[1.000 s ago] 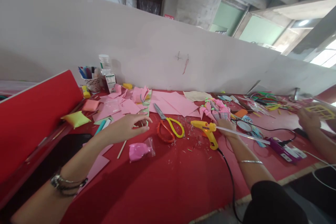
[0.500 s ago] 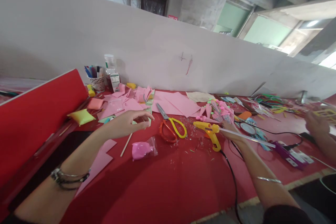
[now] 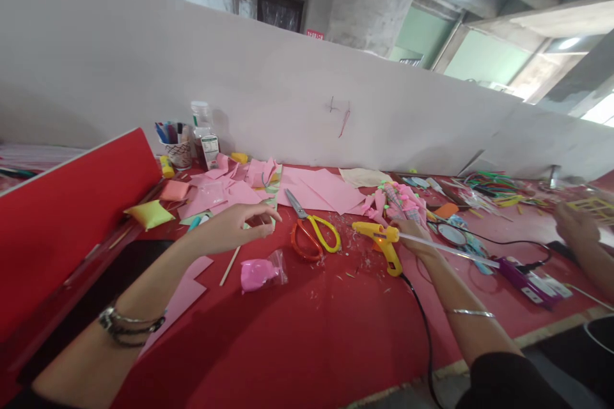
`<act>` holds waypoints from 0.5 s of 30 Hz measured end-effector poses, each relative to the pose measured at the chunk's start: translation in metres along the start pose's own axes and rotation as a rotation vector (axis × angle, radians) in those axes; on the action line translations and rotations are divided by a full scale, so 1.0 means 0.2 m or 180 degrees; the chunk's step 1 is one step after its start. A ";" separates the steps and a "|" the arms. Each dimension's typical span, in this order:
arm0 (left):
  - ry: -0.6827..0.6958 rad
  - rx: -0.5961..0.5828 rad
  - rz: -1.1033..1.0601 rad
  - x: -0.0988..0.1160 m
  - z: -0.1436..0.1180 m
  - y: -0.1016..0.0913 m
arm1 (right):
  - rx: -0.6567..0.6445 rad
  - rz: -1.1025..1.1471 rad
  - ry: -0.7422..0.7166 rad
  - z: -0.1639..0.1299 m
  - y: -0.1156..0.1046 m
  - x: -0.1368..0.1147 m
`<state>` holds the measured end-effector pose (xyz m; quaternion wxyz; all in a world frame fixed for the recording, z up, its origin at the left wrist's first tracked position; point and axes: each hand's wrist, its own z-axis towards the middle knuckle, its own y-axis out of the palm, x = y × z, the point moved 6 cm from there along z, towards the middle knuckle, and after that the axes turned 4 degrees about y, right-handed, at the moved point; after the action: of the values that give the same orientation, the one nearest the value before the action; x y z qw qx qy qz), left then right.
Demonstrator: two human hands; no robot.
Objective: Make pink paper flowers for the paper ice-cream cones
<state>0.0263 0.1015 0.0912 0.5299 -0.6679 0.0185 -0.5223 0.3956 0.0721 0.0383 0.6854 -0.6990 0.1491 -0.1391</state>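
As far as the table (image 3: 297, 339) shows, the work stands partly done. Finished, by my judgement: a cluster of pink and grey paper cones (image 3: 400, 198), lying behind the yellow glue gun (image 3: 377, 232) and toward my right side. Not yet made up: large pink paper sheets (image 3: 316, 185) lying flat by the partition, and the pink packet (image 3: 259, 273), whose contents appear unused. Whether each cone is complete I cannot determine at this range.

My left hand (image 3: 242, 227) holds nothing. Its fingers are parted and loosely curled, above the table between the wooden stick (image 3: 230, 266) and the red-and-yellow-handled scissors (image 3: 304, 217), touching neither as far as I can see.

My right hand (image 3: 413, 231) is at the near edge of the cones, its wrist behind the clear glue stick (image 3: 446, 248) that runs from the rear of the gun. Its fingers are largely hidden; I cannot tell whether they grip a cone or merely rest there. The glue gun shows an orange light and lies unheld.
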 end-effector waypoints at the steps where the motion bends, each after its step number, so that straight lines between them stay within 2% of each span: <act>1: 0.0004 0.0009 -0.0002 0.00 0.00 0.00 | -0.0002 -0.0022 -0.0004 0.00 -0.01 0.00; 10: -0.0009 0.0041 0.0078 -0.01 0.00 0.00 | 0.0081 -0.0173 -0.0010 -0.01 -0.04 -0.02; 15: 0.0074 0.0121 0.0232 0.03 -0.02 -0.02 | 0.0244 -0.0076 0.0010 -0.01 -0.04 0.00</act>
<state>0.0241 0.0972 0.0982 0.5609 -0.6504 0.0390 -0.5107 0.3946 0.0705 0.0463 0.7097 -0.6738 0.1365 -0.1539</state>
